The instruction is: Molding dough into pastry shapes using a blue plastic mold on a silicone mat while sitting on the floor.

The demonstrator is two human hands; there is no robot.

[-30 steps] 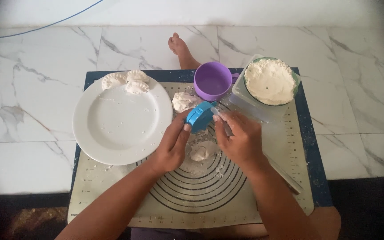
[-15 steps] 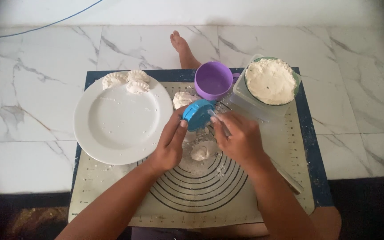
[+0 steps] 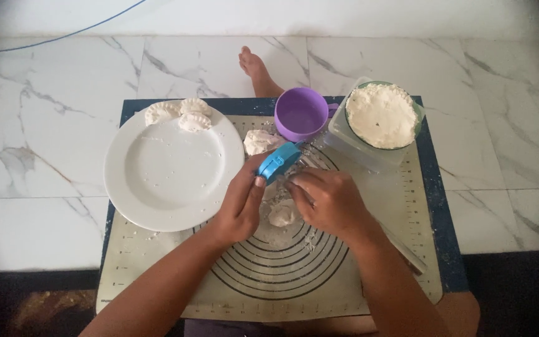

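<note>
My left hand grips a blue plastic dumpling press, folded nearly closed, just above the baking mat. My right hand rests beside it with its fingertips at the press's lower edge. Between my hands a small piece of dough lies on the mat's ringed circles. A white plate to the left carries three shaped dumplings on its far rim. A lump of dough sits behind the press.
A purple cup stands at the mat's far edge. To its right a bowl of white flour sits in a clear container. A rolling pin lies partly under my right forearm. A bare foot rests on the marble floor.
The blue press has tilted and folded closer together, and both hands have shifted slightly lower around it.
</note>
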